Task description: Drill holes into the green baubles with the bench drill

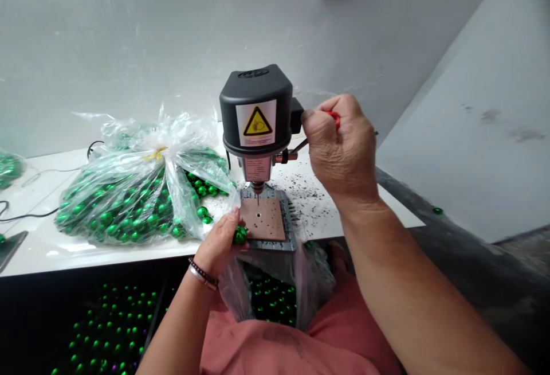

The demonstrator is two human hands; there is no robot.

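- In our left hand (220, 238) we are pinching a green ball (240, 235), keeping it by the wooden board (268, 223), at 7 o'clock from the drill bit (258, 199).
- Our right hand (341, 145) is clenching the red handle (334, 118), at 3 o'clock from the drill press head (256, 94).
- We are risking a nicked fingertip if the round ball is slipping while the bit is descending.
- Loose film of the clear bag (176, 203) is lying at 9 o'clock, possibly inviting a snag.
- Our right hand is hiding most of the handle; we are not managing to tell whether the bit is spinning.
- The frame is cutting off another green bundle (8, 170) at far 9 o'clock.
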